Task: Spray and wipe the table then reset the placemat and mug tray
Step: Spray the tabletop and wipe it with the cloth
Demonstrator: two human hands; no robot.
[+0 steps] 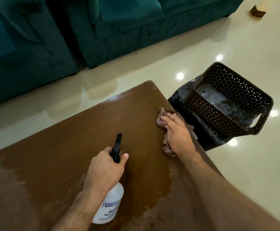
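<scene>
A brown table (79, 144) fills the lower half of the view, with wet patches across its near part. My left hand (104, 169) grips a white spray bottle (110, 205) by its black trigger head, nozzle aimed at the far end of the table. My right hand (177, 134) presses flat on a brownish cloth (162, 119) at the table's right edge. A dark perforated tray (235, 90) rests tilted on a black woven stool beside the table. No placemat or mug shows.
A teal sofa (127, 25) and a teal armchair (19, 47) stand beyond the table on a glossy cream floor (202, 47). The black stool (182, 99) sits close against the table's right edge. A small wooden block (258, 11) lies at the top right.
</scene>
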